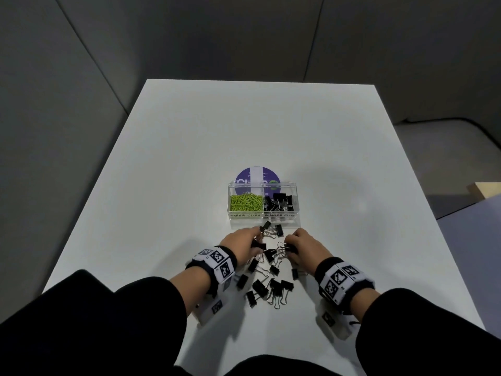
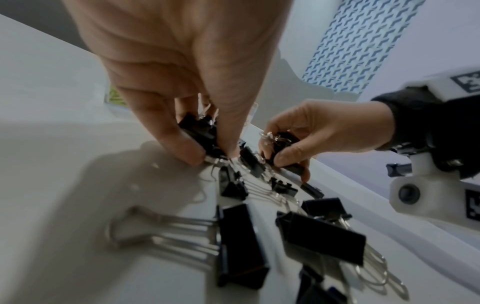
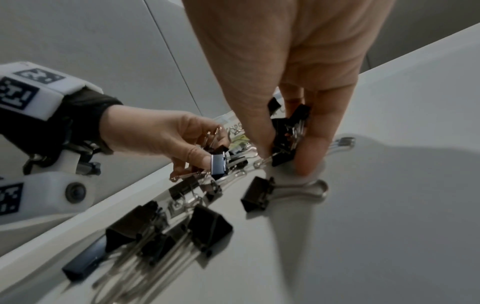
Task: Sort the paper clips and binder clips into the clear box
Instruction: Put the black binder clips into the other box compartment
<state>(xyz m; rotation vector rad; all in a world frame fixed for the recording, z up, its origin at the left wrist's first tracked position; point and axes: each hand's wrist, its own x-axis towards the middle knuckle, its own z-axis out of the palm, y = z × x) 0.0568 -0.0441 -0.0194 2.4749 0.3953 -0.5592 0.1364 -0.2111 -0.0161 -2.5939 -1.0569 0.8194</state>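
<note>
Surface (image 1: 189, 147): white and bare-looking at the top of the head view; anything that slips here skids, and the near edge is close to the bottom of the loose pile.
Clear box (image 1: 295, 202): middle of the head frame, two labelled bays, green paper clips (image 1: 246, 202) in the left one, black clips in the right one. Risk: a handful tipped carelessly lands in the wrong bay.
Loose binder clips (image 1: 264, 287): scattered lower centre, between the wrists, wire handles overlapping. Risk: handles hook together, so lifting one drags a neighbour that then drops.
Left hand (image 1: 241, 244): fingers curled round a bunch of black clips, thumb and forefinger pinching at the surface. Risk: overfilled, one may squeeze out.
Right hand (image 1: 302, 246): also clenched round several clips just right of centre. Same worry, a full grip spilling on the way to the box.
</note>
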